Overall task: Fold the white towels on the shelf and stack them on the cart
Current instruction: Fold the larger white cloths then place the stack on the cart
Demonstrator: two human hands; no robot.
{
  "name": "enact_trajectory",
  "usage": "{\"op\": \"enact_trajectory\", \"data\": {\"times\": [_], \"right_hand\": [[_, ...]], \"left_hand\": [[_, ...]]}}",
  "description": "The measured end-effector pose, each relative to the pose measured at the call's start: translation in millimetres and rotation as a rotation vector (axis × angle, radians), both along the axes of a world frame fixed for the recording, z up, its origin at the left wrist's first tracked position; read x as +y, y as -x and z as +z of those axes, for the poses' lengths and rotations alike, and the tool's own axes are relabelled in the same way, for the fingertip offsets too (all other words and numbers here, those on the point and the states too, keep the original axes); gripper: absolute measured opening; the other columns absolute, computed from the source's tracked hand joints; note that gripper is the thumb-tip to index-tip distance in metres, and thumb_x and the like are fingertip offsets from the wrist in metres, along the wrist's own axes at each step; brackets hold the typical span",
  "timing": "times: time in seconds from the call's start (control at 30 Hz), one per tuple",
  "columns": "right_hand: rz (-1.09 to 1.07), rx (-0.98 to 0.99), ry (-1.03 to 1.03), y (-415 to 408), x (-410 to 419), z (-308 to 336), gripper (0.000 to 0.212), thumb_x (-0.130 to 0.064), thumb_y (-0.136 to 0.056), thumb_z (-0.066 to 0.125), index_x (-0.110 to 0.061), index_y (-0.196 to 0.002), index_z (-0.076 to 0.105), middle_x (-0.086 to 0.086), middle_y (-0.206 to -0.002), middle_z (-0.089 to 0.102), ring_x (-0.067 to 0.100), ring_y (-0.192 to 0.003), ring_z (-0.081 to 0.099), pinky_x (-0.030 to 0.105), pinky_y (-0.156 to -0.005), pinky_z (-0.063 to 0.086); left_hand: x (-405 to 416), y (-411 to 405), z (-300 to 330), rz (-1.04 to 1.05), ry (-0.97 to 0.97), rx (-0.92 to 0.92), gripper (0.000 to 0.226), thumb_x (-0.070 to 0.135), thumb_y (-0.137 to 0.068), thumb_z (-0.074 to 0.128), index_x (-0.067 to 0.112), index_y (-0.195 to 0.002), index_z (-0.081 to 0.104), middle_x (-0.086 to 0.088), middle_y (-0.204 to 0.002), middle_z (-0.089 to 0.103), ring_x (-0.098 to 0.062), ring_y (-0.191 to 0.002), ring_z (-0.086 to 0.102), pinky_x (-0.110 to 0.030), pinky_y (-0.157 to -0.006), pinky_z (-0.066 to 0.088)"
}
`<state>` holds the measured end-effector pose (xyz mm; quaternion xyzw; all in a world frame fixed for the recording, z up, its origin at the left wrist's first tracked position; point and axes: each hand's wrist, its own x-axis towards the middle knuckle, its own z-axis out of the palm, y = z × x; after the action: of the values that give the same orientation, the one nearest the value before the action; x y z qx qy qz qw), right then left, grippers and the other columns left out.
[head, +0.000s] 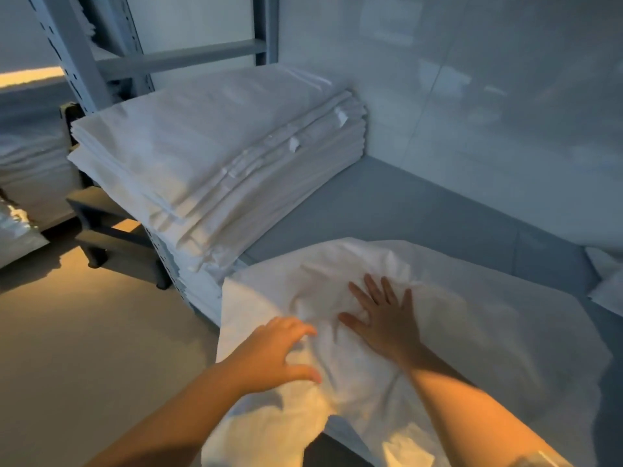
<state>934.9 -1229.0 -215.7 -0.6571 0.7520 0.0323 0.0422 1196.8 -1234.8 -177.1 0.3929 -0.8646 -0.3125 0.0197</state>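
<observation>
1. Your left hand (279, 352) hovers at the near-left edge of the towel (472, 332) with its fingers loosely curled; it pinches nothing that you can see, though whether the fingertips touch the cloth is hard to tell.
2. Your right hand (384, 315), just beyond and to the right of the left, lies flat with fingers spread, pressing the towel down onto the shelf (404, 203); it holds nothing.
3. The towel is spread under both hands; it is rumpled between them, with creases running out from your right palm, smoother to the right of that hand, and its near-left part hangs off the shelf edge below your left wrist.
4. The risk, as I judge it: the overhanging part could drag the cloth off the shelf if your right hand lifts before your left takes hold; and folding over the creases by your right thumb would likely lock them in, giving a lumpy fold.
5. Beyond your left hand, well apart from the towel, sits a stack of folded linens (215, 146); its layers jut unevenly on the near side; a careless sweep of cloth that way could nudge them.
</observation>
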Motion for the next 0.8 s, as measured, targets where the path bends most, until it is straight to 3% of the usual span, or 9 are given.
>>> {"op": "enact_trajectory", "data": {"times": [0.1,0.17,0.23,0.37,0.5,0.63,0.67,0.73,0.8], "right_hand": [[-0.011,-0.017,0.022,9,9,-1,0.09,-0.088,-0.063,-0.009,-0.053,-0.145,0.001,-0.015,-0.159,-0.003,0.014,-0.147,-0.004,0.056,-0.115,-0.002],[-0.017,-0.026,0.022,20,17,-3,0.09,-0.089,-0.063,-0.009,-0.054,-0.145,0.0,-0.016,-0.159,-0.004,0.014,-0.147,-0.006,0.054,-0.114,-0.005],[-0.015,-0.003,0.024,32,28,-4,0.087,-0.09,-0.064,-0.009,-0.055,-0.144,-0.003,-0.018,-0.158,-0.007,0.014,-0.147,-0.006,0.054,-0.113,-0.007],[-0.019,0.02,0.038,50,45,-7,0.077,-0.089,-0.069,-0.006,-0.056,-0.139,-0.011,-0.019,-0.156,-0.008,0.015,-0.147,-0.006,0.053,-0.113,-0.009],[-0.029,0.008,0.037,57,54,-2,0.078,-0.088,-0.072,0.002,-0.054,-0.142,0.001,-0.017,-0.157,0.0,0.014,-0.146,-0.006,0.054,-0.114,-0.004],[-0.052,0.006,0.037,51,60,12,0.076,-0.082,-0.079,0.017,-0.044,-0.143,0.031,-0.006,-0.154,0.03,0.025,-0.142,0.028,0.063,-0.108,0.022],[-0.08,-0.004,0.046,51,61,13,0.076,-0.081,-0.08,0.017,-0.044,-0.145,0.025,-0.005,-0.155,0.026,0.024,-0.143,0.027,0.064,-0.107,0.022],[-0.159,-0.015,0.089,53,58,10,0.077,-0.082,-0.078,0.008,-0.047,-0.146,-0.005,-0.009,-0.158,0.0,0.014,-0.147,0.002,0.063,-0.111,0.007],[-0.264,-0.05,0.067,58,55,6,0.075,-0.08,-0.08,0.007,-0.047,-0.142,-0.019,-0.009,-0.158,-0.014,0.007,-0.144,-0.016,0.063,-0.111,-0.003]], "left_hand": [[-28,34,3,0.217,0.405,-0.061,0.07,0.068,-0.082,0.05,0.025,-0.137,0.041,-0.004,-0.138,0.04,-0.023,-0.129,0.034,-0.035,-0.103,0.031],[-55,50,4,0.35,0.429,-0.112,0.08,0.064,-0.083,0.053,0.026,-0.148,0.024,-0.007,-0.152,0.024,-0.024,-0.141,0.021,-0.038,-0.111,0.022],[-80,62,3,0.36,0.314,-0.214,0.09,0.062,-0.083,0.056,0.025,-0.151,0.011,-0.007,-0.158,0.013,-0.024,-0.146,0.01,-0.043,-0.116,0.014],[-99,86,-5,0.327,0.19,-0.223,0.069,0.048,-0.083,0.064,0.019,-0.139,0.037,-0.009,-0.14,0.044,-0.028,-0.129,0.042,-0.039,-0.102,0.034],[-90,99,-8,0.27,0.231,-0.156,0.05,0.035,-0.087,0.061,0.02,-0.132,0.045,-0.004,-0.134,0.051,-0.025,-0.124,0.046,-0.036,-0.095,0.04],[-85,101,9,0.13,0.477,-0.126,0.039,0.023,-0.09,0.055,0.019,-0.128,0.048,-0.003,-0.123,0.052,-0.025,-0.118,0.045,-0.039,-0.081,0.046],[-88,105,21,0.113,0.578,-0.028,0.034,0.014,-0.087,0.056,0.016,-0.12,0.054,-0.005,-0.114,0.055,-0.029,-0.11,0.05,-0.04,-0.069,0.047],[-102,118,47,0.061,0.811,0.184,0.026,0.003,-0.075,0.052,0.011,-0.097,0.063,-0.009,-0.092,0.059,-0.032,-0.086,0.057,-0.036,-0.05,0.043],[-113,133,68,0.034,1.019,0.247,0.02,0.004,-0.071,0.051,0.011,-0.085,0.064,-0.009,-0.083,0.059,-0.03,-0.076,0.056,-0.034,-0.05,0.039]]}}
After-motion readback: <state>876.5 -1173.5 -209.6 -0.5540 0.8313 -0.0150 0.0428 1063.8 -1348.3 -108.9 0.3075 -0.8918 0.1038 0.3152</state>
